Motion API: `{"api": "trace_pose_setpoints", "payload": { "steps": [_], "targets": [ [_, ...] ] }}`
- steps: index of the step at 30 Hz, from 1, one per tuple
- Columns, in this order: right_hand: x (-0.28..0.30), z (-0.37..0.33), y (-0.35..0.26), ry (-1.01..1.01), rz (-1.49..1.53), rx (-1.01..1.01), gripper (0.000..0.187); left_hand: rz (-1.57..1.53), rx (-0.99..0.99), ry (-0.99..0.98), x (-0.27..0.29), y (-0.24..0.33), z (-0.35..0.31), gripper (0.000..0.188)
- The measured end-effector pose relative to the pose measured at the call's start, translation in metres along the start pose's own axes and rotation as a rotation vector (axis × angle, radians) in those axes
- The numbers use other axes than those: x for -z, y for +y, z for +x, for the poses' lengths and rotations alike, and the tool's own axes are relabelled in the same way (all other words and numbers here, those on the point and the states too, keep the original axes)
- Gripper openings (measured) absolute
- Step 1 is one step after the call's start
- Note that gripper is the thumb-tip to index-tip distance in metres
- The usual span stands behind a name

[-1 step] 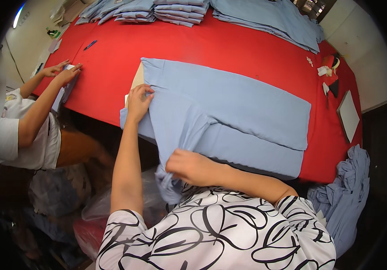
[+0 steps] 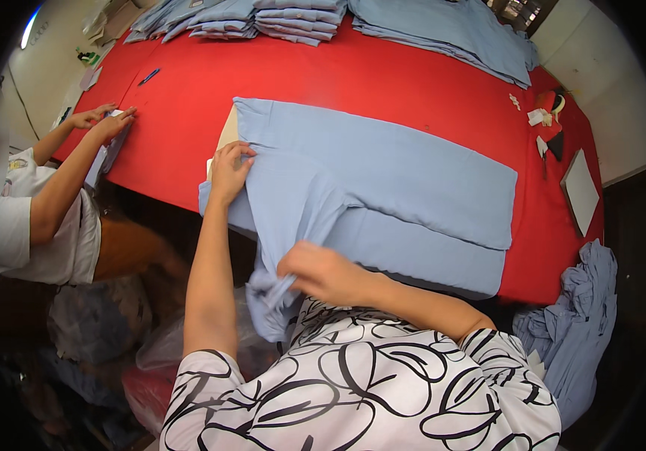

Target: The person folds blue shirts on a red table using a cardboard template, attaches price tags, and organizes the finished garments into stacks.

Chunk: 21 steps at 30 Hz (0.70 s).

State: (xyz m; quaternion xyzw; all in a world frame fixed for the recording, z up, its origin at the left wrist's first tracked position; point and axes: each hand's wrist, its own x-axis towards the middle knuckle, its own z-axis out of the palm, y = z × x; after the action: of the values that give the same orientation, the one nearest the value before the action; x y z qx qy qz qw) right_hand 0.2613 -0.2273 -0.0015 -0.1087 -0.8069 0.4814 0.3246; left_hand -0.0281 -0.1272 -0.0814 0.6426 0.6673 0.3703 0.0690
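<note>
A light blue shirt [image 2: 413, 165] lies partly folded on the table, its long body stretching to the right. A cream board [image 2: 228, 135] shows at its left end, under the cloth. My left hand [image 2: 230, 171] is closed on the shirt's edge beside that board, its fingertips bent over the fabric. Nearer to me, a sleeve [image 2: 274, 297] hangs over the table's front edge in loose creases. My right hand [image 2: 323, 272] pinches this sleeve; the fingers are a little blurred, and the palm is hidden.
Folded blue shirts [image 2: 300, 19] are stacked along the far side of the red table [image 2: 188, 90]. At the left, a co-worker's hands [image 2: 109, 124] rest on a folded bundle. A white board [image 2: 581, 192] and a heap of blue cloth [image 2: 571, 331] are on the right.
My right hand has shifted slightly upward, away from me, and the hanging sleeve has swung a little left. My left hand stays at the shirt's edge.
</note>
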Motion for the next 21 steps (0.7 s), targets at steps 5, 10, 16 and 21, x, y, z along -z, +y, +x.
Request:
{"api": "trace_pose_setpoints", "payload": {
  "steps": [5,10,16,21],
  "targets": [
    [0.056,-0.053,0.011,0.759,0.881,-0.451,0.025,0.000,0.017,-0.061,0.001,-0.002,0.004,0.017],
    [0.073,-0.133,0.009,0.643,0.797,-0.902,0.028,-0.035,0.067,-0.099,0.004,-0.002,0.003,0.019],
    [0.117,-0.121,0.045,0.691,0.073,-0.739,0.025,-0.132,0.083,-0.190,0.012,-0.013,0.004,0.023],
    [0.148,-0.065,0.074,0.741,-0.293,-0.637,0.027,-0.006,-0.004,-0.155,0.010,-0.003,0.001,0.026]
  ]
}}
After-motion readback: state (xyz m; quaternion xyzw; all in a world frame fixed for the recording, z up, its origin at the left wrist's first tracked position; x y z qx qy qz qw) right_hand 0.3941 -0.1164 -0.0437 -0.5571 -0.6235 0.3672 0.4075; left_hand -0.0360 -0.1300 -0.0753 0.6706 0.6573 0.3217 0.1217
